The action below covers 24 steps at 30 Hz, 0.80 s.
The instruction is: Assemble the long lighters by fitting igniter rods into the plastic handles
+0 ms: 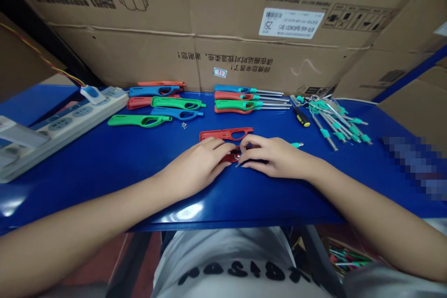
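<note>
At the middle of the table, my left hand (204, 163) is closed over a red lighter casing half (228, 158), holding it low on the surface. My right hand (270, 156) meets it from the other side with bent fingers pinched at the casing's inner parts. A thin wire shows between the hands; what the right fingertips grip is too small to make out. Just behind lies another red casing half (211, 135), inner side up. A teal-ended metal tube (297, 145) pokes out beyond my right hand.
Empty-looking lighter casings (131, 120) in several colours lie back left, near a white power strip (66, 125). Lighters with metal tubes (230, 95) are stacked at the back. A screwdriver (301, 115) and loose tubes (328, 125) lie right. Cardboard (146, 51) walls the rear.
</note>
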Tool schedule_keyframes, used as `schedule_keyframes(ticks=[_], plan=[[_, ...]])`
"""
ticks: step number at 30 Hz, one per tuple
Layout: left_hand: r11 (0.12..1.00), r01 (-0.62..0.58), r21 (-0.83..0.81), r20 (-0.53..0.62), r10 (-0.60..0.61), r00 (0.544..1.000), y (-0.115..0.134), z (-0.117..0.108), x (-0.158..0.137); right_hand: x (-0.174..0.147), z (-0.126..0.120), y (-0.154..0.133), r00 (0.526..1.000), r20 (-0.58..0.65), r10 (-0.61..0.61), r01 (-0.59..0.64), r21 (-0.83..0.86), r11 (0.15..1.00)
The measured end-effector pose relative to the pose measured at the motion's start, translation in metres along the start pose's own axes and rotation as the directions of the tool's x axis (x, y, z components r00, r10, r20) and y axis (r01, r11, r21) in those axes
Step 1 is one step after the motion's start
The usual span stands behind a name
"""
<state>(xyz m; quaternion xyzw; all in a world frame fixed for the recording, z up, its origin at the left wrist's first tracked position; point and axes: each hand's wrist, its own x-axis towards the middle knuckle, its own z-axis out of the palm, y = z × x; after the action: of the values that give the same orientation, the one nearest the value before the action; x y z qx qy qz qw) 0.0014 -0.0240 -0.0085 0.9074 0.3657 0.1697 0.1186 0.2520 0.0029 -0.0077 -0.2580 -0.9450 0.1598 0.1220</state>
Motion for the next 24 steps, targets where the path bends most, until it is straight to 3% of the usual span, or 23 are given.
schedule_keyframes(ticks=[2, 6, 10, 15, 18, 24], plan=[[1.0, -0.013, -0.001, 0.007, 0.013, 1.0, 0.0, 0.0, 0.0, 0.0, 0.0, -0.001, 1.0, -0.008, 0.008, -0.008, 0.016, 1.0], [0.999, -0.035, -0.005, 0.041, 0.035, 0.999, -0.002, -0.002, 0.0, 0.001, -0.001, 0.004, 0.994, -0.088, 0.064, -0.038, 0.269, 0.962], [0.998, -0.055, -0.003, 0.059, 0.055, 0.997, -0.002, -0.003, 0.0, 0.001, 0.0, 0.011, 0.968, -0.065, 0.241, -0.165, 0.556, 0.814], [0.998, -0.055, 0.011, 0.065, 0.054, 0.996, -0.002, -0.003, -0.001, 0.001, -0.001, 0.017, 0.954, -0.055, 0.295, -0.16, 0.738, 0.655], [0.998, -0.069, 0.014, 0.064, 0.068, 0.996, -0.002, -0.004, 0.0, 0.001, -0.002, 0.021, 0.942, -0.073, 0.329, -0.169, 0.742, 0.649], [0.997, -0.069, 0.042, 0.079, 0.066, 0.995, -0.003, -0.003, 0.0, 0.001, 0.0, 0.025, 0.956, -0.062, 0.288, -0.187, 0.628, 0.756]])
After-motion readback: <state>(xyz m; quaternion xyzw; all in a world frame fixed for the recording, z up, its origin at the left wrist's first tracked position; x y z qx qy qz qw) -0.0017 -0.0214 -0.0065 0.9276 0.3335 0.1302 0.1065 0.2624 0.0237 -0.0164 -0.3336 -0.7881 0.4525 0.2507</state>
